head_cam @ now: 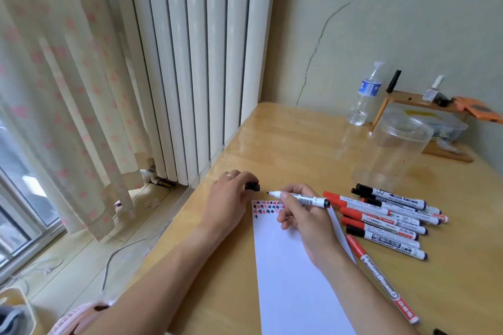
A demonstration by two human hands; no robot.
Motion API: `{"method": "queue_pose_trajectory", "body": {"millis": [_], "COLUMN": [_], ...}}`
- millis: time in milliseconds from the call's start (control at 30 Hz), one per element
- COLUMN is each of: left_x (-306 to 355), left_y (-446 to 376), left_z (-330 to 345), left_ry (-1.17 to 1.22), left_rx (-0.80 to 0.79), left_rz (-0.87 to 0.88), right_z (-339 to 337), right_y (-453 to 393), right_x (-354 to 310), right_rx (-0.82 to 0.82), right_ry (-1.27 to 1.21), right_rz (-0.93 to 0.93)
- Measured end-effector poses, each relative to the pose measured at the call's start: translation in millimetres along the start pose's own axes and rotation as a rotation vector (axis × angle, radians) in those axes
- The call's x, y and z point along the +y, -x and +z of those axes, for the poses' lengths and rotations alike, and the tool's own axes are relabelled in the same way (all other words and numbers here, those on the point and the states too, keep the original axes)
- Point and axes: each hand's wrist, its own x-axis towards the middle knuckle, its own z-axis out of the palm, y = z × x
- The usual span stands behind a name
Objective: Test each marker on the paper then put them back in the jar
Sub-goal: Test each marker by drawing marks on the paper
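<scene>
A white sheet of paper (294,275) lies on the wooden table, with small red and black marks along its top edge. My right hand (307,220) grips an uncapped black whiteboard marker (304,198), its tip pointing left just above the paper's top edge. My left hand (231,196) pinches the marker's black cap (252,186), a short gap from the tip. A pile of several red and black markers (386,215) lies right of the paper. One red marker (381,280) lies apart along the paper's right side. The clear plastic jar (392,149) stands behind the pile.
A water bottle (364,98) stands at the back by the wall. A small wooden rack (424,106) with a clear box and small items sits behind the jar. The table's left edge (190,198) drops off toward a radiator and curtain.
</scene>
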Motion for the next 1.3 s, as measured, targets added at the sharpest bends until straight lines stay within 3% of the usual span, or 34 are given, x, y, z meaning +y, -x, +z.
{"method": "queue_pose_trajectory", "body": {"millis": [600,733,900,1033,1167,1300], "left_x": [8,8,8,6,5,4], "left_y": [8,8,8,8,7,7], "left_z": [-6,-6,-7,-1,7,6], "left_ry": [0.175,0.179,0.192,0.175,0.097,0.08], "left_rx": [-0.105,-0.091,-0.104,-0.122,-0.157,-0.189], "left_rz": [0.293,0.308,0.27,0.271,0.327,0.356], "right_z": [0,-7,-27,-38,-31,-28], "right_y": [6,10,5,5,7,13], "right_x": [-5,-14,-19,-15,-4,3], "right_rx": [-0.015,0.061,0.129,-0.036,-0.02,0.03], "right_ry": [0.01,-0.008,0.375,0.956,1.141,1.148], "right_rz": [-0.036,-0.021,-0.202,-0.434,-0.442,-0.436]}}
